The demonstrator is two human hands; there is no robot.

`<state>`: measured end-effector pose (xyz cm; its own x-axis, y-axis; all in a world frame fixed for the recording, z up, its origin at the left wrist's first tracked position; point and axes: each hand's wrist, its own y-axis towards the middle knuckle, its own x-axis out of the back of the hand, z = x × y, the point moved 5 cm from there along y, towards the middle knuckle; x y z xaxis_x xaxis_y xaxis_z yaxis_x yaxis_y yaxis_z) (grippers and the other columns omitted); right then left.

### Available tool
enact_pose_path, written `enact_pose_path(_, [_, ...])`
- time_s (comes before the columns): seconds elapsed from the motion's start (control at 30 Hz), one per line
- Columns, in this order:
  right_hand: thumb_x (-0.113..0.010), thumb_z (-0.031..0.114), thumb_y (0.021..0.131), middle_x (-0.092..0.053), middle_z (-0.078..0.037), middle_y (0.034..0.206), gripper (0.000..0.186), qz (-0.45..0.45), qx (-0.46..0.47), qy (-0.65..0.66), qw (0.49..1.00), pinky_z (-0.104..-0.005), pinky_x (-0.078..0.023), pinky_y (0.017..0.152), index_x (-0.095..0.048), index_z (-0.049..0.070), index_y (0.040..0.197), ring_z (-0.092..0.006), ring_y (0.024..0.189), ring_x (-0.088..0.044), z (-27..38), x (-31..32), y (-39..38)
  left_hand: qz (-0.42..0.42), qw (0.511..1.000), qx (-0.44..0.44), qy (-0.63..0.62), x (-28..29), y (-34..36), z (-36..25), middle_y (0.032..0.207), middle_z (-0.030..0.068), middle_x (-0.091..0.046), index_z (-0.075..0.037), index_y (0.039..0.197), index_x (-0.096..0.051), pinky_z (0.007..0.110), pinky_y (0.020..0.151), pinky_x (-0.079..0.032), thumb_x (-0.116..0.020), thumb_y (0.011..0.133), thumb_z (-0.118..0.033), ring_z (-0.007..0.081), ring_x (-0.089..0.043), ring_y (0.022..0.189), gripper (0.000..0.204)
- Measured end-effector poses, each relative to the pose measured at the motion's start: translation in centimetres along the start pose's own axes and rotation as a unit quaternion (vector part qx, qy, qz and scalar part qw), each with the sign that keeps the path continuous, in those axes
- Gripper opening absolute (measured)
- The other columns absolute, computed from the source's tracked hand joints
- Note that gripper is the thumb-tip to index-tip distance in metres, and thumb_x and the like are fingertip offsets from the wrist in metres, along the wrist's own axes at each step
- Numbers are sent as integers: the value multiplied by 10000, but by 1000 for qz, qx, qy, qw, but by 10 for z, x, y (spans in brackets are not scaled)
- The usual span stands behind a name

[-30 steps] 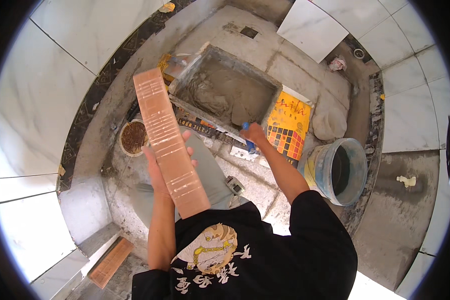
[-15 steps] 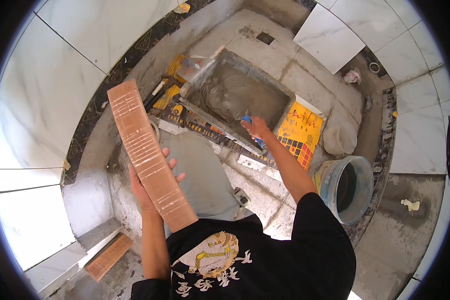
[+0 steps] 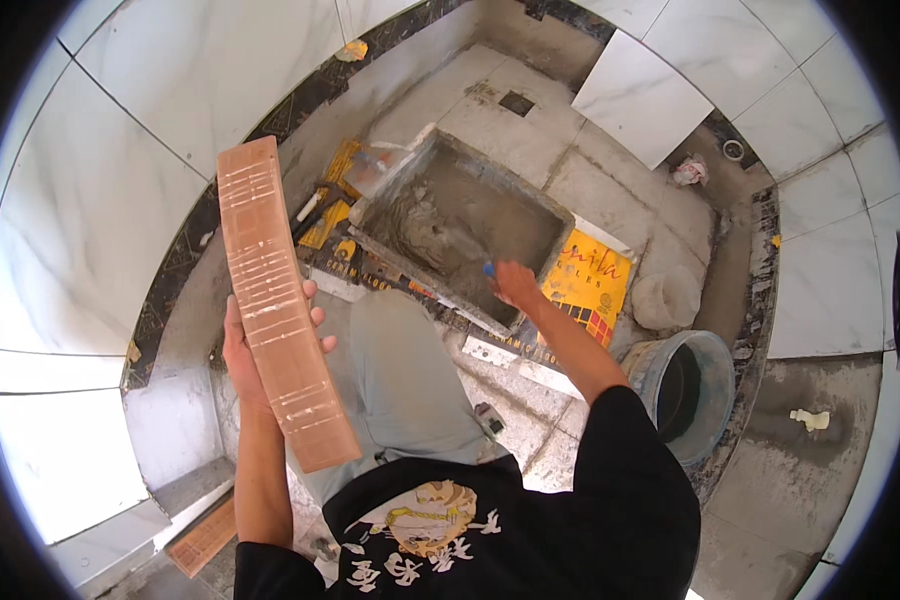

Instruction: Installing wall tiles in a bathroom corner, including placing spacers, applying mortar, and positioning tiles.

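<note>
My left hand (image 3: 242, 352) grips a long, narrow brown tile (image 3: 282, 310) from beneath, thumb and fingertips at its edges. White streaks cross the tile's upturned face, and it stands nearly lengthwise in view. My right hand (image 3: 516, 286) is closed on the blue handle of a trowel (image 3: 489, 269) at the near right side of a rectangular trough (image 3: 508, 174). Wet grey mortar (image 3: 470, 205) lies in the trough, heaped toward its left. The trowel's blade reaches into the mortar and shows only faintly; my fingers hide most of the handle.
Yellow printed cardboard (image 3: 590, 280) lies beneath the trough. A hammer (image 3: 315, 205) rests at its left. On the right stand a bucket (image 3: 705, 390) of dark liquid and a pale bag (image 3: 667, 298). A white tile (image 3: 642, 98) leans behind; another brown tile (image 3: 205, 538) lies lower left.
The brown tile has swung more upright and shifted left with my left hand. My right hand has turned with the trowel, staying over the trough's near edge. The view has shifted slightly.
</note>
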<state>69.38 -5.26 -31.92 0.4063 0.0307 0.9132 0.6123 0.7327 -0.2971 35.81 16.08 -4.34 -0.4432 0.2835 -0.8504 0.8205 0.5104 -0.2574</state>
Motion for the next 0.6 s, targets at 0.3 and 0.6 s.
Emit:
enact_pose_path(0.3, [-651,406,905,-685,-311,989,438,-35,-71,66,995,-558,-539,850,-658,-6,1055,-489,968,-661,-12,-6,3,142,990,0,16,-44,66,-17,1268,241,-589,-12,1453,-430,531,790,-611,-298,1035,-500,364,-643,1045,656])
enact_pose_path(0.6, [-619,458,927,-703,-292,915,486,32,-156,110,981,-527,-557,799,-692,-14,1017,-455,906,-696,-7,-16,-9,129,990,34,-50,37,180,38,1305,211,-619,-21,1368,-540,555,903,-558,-306,1021,-468,343,-662,1102,612])
